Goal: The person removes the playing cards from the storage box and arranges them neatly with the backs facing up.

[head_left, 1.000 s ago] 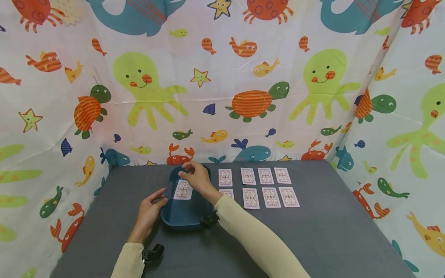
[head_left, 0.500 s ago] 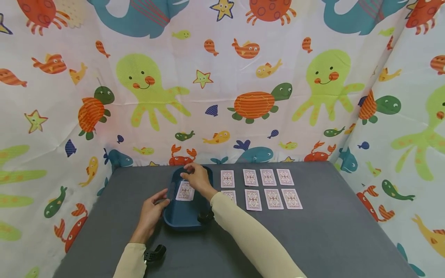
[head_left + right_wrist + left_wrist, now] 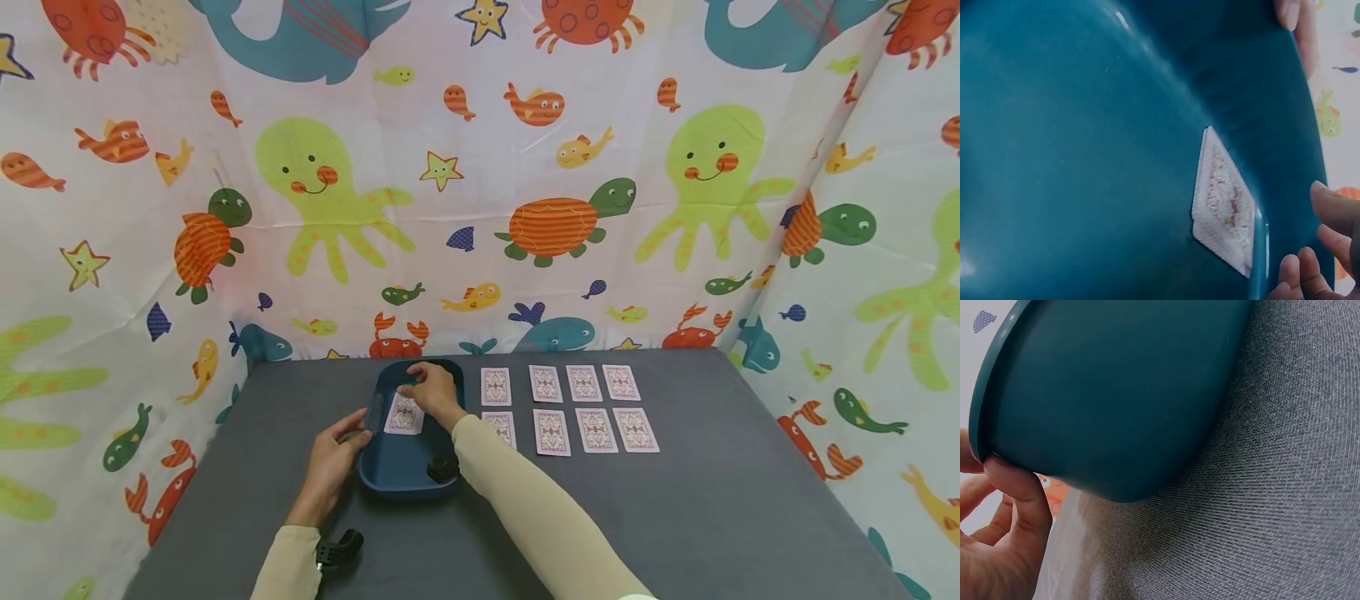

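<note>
A dark blue tray (image 3: pixel 397 480) lies on the grey table, with a small pile of patterned playing cards (image 3: pixel 402 420) inside, backs up. At its left side my left hand (image 3: pixel 327 465) pinches the rim between thumb and fingers, which the left wrist view shows at the tray's edge (image 3: pixel 1110 394). My right hand (image 3: pixel 438 395) hovers over the far part of the tray, just beyond the cards. In the right wrist view, its loosely bent fingers (image 3: pixel 1335 209) are apart from the pile (image 3: pixel 1229 203), with nothing between them.
To the tray's right, several cards (image 3: pixel 551 432) lie back up in two rows on the table (image 3: pixel 697 500). The right forearm (image 3: pixel 517 500) crosses in front of the nearest one. A cloth (image 3: pixel 450 208) with sea animals hangs behind and at the sides.
The right hand stays over the tray, its fingers shifting slightly off the cards. The left hand keeps its hold on the rim. The head view has drifted slightly.
</note>
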`<state>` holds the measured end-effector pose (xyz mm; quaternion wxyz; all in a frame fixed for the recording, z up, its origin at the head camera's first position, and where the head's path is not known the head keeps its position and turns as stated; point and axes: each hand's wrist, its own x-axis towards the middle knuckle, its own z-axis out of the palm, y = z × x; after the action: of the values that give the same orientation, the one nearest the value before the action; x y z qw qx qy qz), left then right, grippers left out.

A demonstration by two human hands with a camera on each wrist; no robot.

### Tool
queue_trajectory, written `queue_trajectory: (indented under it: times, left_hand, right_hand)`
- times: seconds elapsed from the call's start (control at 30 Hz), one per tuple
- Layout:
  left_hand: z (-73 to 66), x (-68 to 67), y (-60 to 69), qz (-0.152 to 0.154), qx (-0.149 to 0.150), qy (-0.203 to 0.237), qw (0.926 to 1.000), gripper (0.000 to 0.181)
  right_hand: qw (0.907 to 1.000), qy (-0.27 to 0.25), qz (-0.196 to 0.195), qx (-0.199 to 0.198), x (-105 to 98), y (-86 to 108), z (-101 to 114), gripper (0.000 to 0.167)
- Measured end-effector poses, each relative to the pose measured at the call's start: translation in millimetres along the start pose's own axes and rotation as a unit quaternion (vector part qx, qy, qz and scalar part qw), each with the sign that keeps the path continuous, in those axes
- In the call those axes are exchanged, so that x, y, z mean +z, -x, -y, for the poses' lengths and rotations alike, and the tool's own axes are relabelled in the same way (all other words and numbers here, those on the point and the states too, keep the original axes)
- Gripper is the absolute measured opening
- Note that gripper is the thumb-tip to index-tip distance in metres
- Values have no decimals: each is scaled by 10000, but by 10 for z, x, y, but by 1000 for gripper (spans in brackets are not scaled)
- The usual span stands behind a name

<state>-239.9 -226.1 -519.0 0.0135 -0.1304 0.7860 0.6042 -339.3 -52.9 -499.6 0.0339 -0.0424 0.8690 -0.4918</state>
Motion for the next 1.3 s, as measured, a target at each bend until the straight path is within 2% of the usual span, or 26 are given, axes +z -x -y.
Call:
queue_trajectory:
  times: [0.23, 0.47, 0.7, 1.03, 1.3]
  left_hand:
    - [-11, 14, 5, -3, -46, 97, 9999, 44]
    - [-6, 14, 6, -16, -4, 99, 10000, 44]
    - [-6, 14, 3, 2, 7, 79, 10000, 44]
    - [-7, 5, 2, 24, -25, 102, 9999, 45]
    - [7, 2, 9, 28, 4, 143, 9999, 46]
  right_hand:
    - [9997, 96, 131, 193, 36, -1, -90, 43]
    - [9976, 474, 426, 278, 70, 20, -119, 54]
    - [9968, 647, 271, 383, 65, 29, -134, 59]
    - [9895, 1407, 301, 141, 51, 59, -105, 60]
    - [9908, 1297, 333, 172, 63, 74, -108, 57]
